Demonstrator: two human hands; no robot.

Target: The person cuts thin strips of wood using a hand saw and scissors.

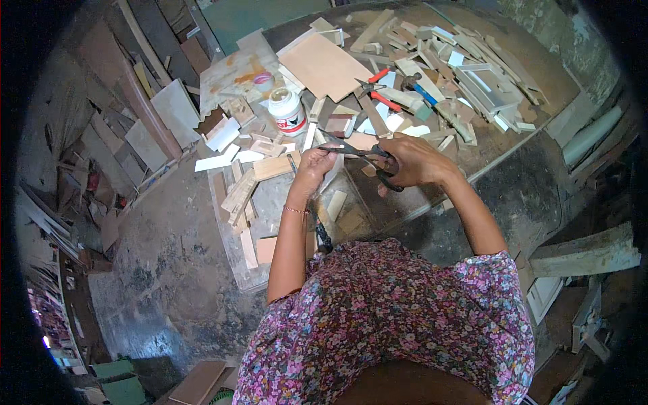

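Note:
My right hand [415,160] is closed around the dark handles of a pair of scissors [358,152]. Their blades point left, toward my left hand [315,169], and appear parted. The fingers of my left hand are pinched together at the blade tips, and what they hold is too small to make out. Both hands are over the near part of the work surface, above small wood offcuts. Just beyond my left hand stands an open white jar [287,116] with a red label.
Red-handled pliers [386,101] and a hammer [422,91] lie among heaped wood scraps [439,54] at the far right. A flat tan board [322,66] rests behind the jar. Wooden strips [241,196] lie left of my left hand, and boards [138,145] lean farther left.

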